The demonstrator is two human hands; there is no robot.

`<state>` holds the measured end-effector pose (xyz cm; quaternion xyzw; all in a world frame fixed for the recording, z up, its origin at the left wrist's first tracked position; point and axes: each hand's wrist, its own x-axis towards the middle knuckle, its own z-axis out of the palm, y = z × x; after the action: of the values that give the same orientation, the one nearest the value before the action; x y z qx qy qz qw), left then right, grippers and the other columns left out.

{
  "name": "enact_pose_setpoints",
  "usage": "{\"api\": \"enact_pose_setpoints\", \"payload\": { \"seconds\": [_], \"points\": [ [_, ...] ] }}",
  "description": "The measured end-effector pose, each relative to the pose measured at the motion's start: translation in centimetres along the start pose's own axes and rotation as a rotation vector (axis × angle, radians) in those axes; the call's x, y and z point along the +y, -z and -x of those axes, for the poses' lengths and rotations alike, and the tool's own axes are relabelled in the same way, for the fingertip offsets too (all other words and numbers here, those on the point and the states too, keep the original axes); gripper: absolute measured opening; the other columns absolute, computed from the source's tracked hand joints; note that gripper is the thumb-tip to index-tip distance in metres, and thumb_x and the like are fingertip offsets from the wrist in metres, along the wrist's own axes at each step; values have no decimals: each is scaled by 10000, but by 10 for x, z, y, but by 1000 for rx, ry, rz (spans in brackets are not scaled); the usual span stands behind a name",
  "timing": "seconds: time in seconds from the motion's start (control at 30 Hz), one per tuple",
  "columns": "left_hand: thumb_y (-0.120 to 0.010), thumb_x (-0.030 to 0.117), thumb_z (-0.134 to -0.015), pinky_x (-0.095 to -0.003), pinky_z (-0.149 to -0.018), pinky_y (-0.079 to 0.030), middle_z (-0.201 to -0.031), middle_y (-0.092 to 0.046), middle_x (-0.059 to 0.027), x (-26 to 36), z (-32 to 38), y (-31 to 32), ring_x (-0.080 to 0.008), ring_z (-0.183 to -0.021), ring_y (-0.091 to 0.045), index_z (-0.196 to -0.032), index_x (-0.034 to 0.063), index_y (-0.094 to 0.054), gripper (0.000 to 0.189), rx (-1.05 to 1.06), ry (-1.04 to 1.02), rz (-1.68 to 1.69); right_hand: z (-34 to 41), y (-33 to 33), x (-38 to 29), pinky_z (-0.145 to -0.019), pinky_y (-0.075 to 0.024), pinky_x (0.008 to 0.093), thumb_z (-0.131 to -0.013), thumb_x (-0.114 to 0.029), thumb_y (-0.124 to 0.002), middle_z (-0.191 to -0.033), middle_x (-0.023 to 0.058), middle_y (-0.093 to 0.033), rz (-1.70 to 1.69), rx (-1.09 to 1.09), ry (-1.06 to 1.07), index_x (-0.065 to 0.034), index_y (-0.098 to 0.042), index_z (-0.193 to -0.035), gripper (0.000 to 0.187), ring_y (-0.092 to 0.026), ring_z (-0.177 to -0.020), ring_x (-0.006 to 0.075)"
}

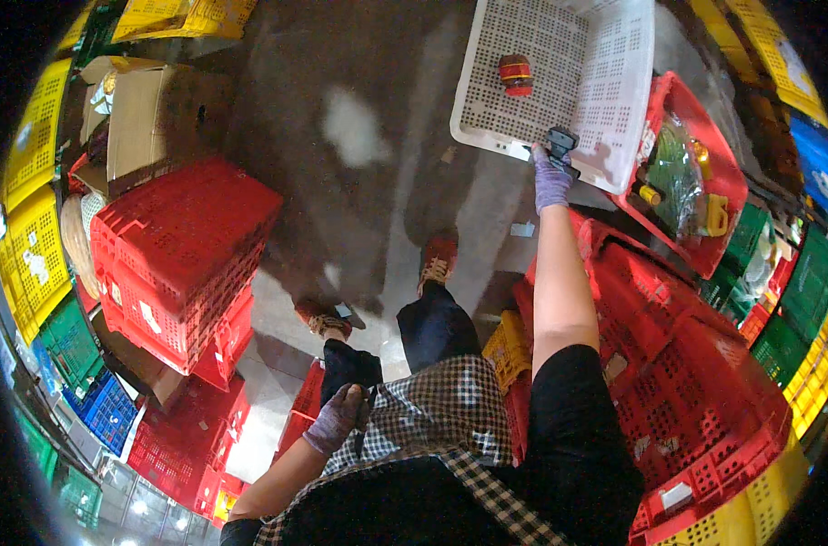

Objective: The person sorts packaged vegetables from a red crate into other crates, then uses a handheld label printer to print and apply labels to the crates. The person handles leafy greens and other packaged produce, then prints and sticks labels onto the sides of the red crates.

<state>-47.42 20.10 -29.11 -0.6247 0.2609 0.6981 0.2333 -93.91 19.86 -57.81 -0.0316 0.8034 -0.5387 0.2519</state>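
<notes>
My right hand (552, 179), in a purple knit glove, reaches forward to the near rim of a white perforated plastic crate (608, 89). Its fingers curl at that rim. A small black device (562, 141), perhaps a scanner, sits at the back of these fingers; how it is attached is unclear. Inside the crate lies one red and brown package (516, 75) with a yellow-edged band. Close to my waist, my left hand (335, 420), gloved alike, is closed at the edge of my checked apron (448, 403). A narrow dark strap (360, 437) hangs from its grip.
Stacked red crates (182, 239) stand at left, beside an open cardboard box (137, 123). At right, a red crate (718, 147) holds bottles and a bagged green item, above more red crates (694, 382). Yellow, green and blue crates line both sides. Paper scraps lie on the concrete floor (318, 123).
</notes>
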Motion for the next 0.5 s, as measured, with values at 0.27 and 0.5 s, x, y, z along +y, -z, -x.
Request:
{"api": "enact_pose_setpoints", "payload": {
  "seconds": [0.27, 0.5],
  "points": [
    [-366, 452, -931, -280, -540, -389, -655, -501, -27, -25, -20, 14, -136, -578, -478, -906, 69, -508, 409, 24, -100, -105, -5, 3, 10, -761, -448, 281, -751, -230, -688, -873, 23, -624, 108, -37, 0, -61, -581, -990, 312, -568, -784, 143],
    [-548, 185, -845, -398, -841, -441, -1057, -547, -149, -123, -42, 64, -299, -999, -539, -1109, 58, -468, 304, 248, 40, -455, 46, 12, -19, -734, -468, 272, -769, -208, -687, -931, 13, -587, -165, 86, -105, -53, -578, -1007, 304, -550, -808, 130]
  ]
}}
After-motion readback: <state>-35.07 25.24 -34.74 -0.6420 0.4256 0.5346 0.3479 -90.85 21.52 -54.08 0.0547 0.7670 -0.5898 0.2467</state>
